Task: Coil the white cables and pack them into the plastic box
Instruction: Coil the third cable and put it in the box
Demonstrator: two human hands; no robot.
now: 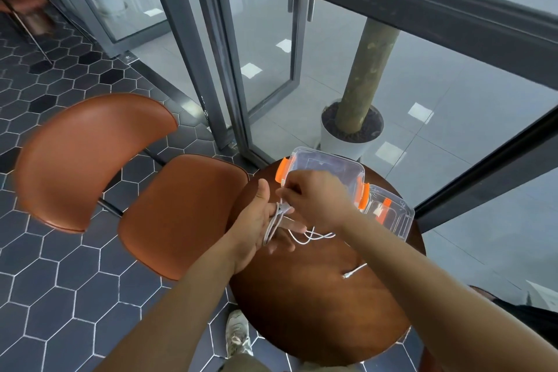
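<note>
White cable (271, 229) looped near-to-far round flat L hand (252, 222), R hand (317, 202) pinching end.

The right hand (314, 202) covers the near wall of the plastic box (329, 161) and the end of the white cable (273, 226) it pinches. The cable's run beneath that wrist is hidden; its link to the plug (347, 275) right of centre cannot be confirmed. Both forearms are cut off at the bottom edge. The chair (90, 160) at left is blurred.
</note>
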